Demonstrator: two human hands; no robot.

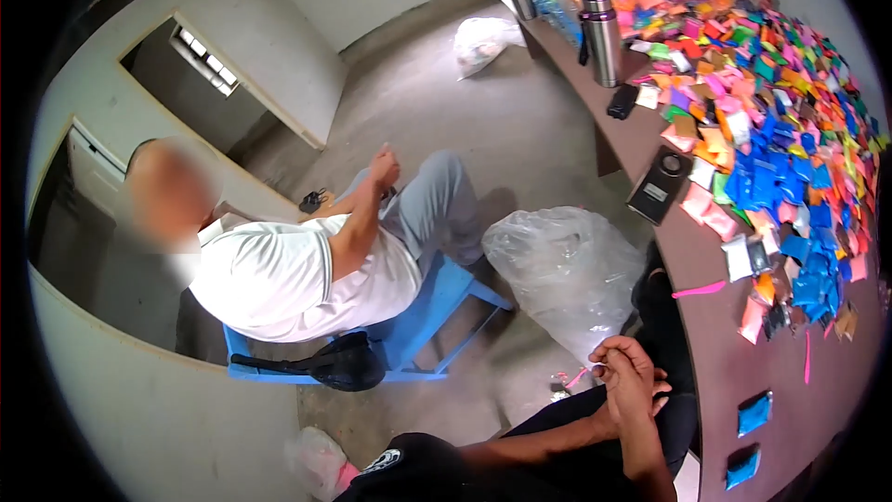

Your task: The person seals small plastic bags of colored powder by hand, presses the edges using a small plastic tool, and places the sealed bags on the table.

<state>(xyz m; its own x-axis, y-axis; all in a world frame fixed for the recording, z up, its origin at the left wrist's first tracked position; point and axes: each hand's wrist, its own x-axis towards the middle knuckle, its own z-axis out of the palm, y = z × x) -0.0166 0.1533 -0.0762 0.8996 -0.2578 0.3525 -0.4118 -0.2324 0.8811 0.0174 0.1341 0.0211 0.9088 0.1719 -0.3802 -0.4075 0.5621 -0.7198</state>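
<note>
Bag (562, 260), clear plastic, sits on the floor between the blue stool (423, 325) and the table (711, 339); I see it just beyond the hands. On my feed the right hand (627, 381) has its fingers curled in, tips together, overlapping the bag's near end; I can't tell whether they touch it. The left hand (661, 389) is mostly hidden behind the right, so I can't tell if its fingers are closed. A person (288, 279) in white sits on the stool, a black pouch (348, 361) behind them. Packets (771, 167) heap the table near 2 flasks (602, 42); 2 blue packets (754, 415) lie apart.
</note>
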